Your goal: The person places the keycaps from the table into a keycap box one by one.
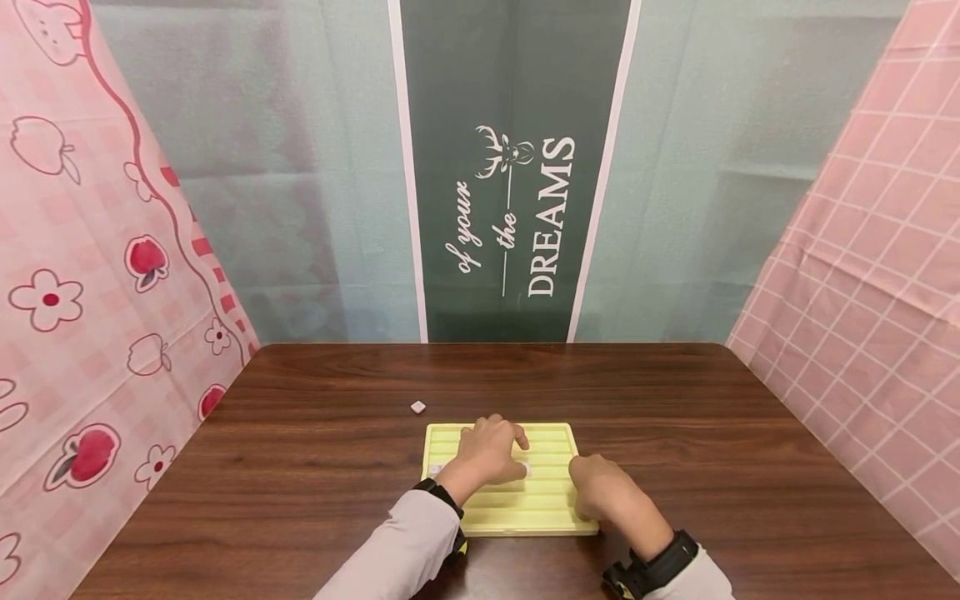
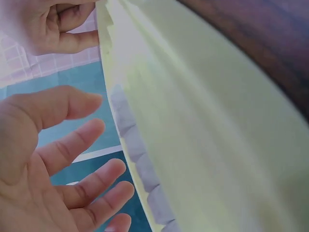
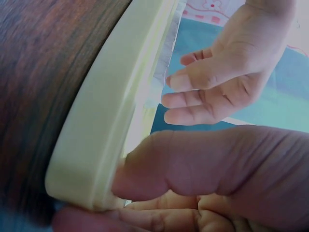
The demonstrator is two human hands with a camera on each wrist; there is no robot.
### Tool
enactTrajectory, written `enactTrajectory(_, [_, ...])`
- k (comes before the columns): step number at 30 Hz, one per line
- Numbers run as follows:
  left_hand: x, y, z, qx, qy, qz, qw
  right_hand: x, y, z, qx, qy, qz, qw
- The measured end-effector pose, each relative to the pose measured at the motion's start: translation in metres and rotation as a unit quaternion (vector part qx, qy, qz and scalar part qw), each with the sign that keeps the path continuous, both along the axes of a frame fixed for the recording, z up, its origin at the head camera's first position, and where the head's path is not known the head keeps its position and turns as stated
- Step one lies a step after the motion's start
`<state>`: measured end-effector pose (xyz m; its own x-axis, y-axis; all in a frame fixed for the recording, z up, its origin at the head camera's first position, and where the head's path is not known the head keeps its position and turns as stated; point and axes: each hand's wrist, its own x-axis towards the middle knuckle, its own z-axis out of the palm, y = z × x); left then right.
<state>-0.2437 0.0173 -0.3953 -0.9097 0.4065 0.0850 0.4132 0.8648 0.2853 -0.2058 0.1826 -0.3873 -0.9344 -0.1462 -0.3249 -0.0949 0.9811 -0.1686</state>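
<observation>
A pale yellow tray [image 1: 532, 504] with raised ridges across it lies on the brown table. Small white tiles [image 2: 146, 171] stand in a row along one of its grooves, and in the head view most of them are hidden behind my left hand [image 1: 489, 452]. That hand is over the tray's middle with fingers spread and loosely bent, nothing between thumb and fingertips. At the tray's right side my right hand [image 1: 606, 490] grips the edge, thumb on the rim [image 3: 108, 179] and the other fingers low against the side.
One loose white tile [image 1: 417, 407] lies on the wooden table [image 1: 315, 467] beyond the tray's far left corner. Printed cloths [image 1: 337, 208] hang behind the table and along both sides.
</observation>
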Motion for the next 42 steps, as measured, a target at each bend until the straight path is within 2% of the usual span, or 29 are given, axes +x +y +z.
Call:
enactTrajectory(6, [-0.001,-0.003,0.007,-0.032,0.010,-0.002,0.9994,-0.027,0.015,-0.054,0.009,0.004,0.001,0.9999])
enactTrajectory(12, [-0.002,-0.004,0.006,-0.035,0.002,-0.004,0.9994,-0.029,0.016,-0.056,0.012,0.008,0.001,0.9999])
enactTrajectory(16, [-0.002,-0.006,0.005,-0.032,0.003,-0.005,0.9995,-0.027,0.014,-0.053,0.022,0.006,-0.006,0.9997])
enactTrajectory(21, [-0.005,-0.012,0.006,-0.016,0.006,0.003,0.9998,-0.020,0.009,-0.038,0.019,-0.004,-0.015,0.9997])
enactTrajectory(28, [-0.014,-0.027,0.006,0.008,-0.010,0.032,0.9994,-0.008,0.002,-0.013,0.001,-0.004,-0.012,0.9999])
enactTrajectory(34, [-0.023,-0.038,0.005,0.041,-0.011,0.059,0.9974,0.002,-0.002,0.005,-0.003,-0.002,-0.005,1.0000])
enactTrajectory(42, [-0.033,-0.057,0.006,0.071,-0.015,0.104,0.9919,0.004,-0.004,0.007,-0.003,-0.005,-0.003,1.0000])
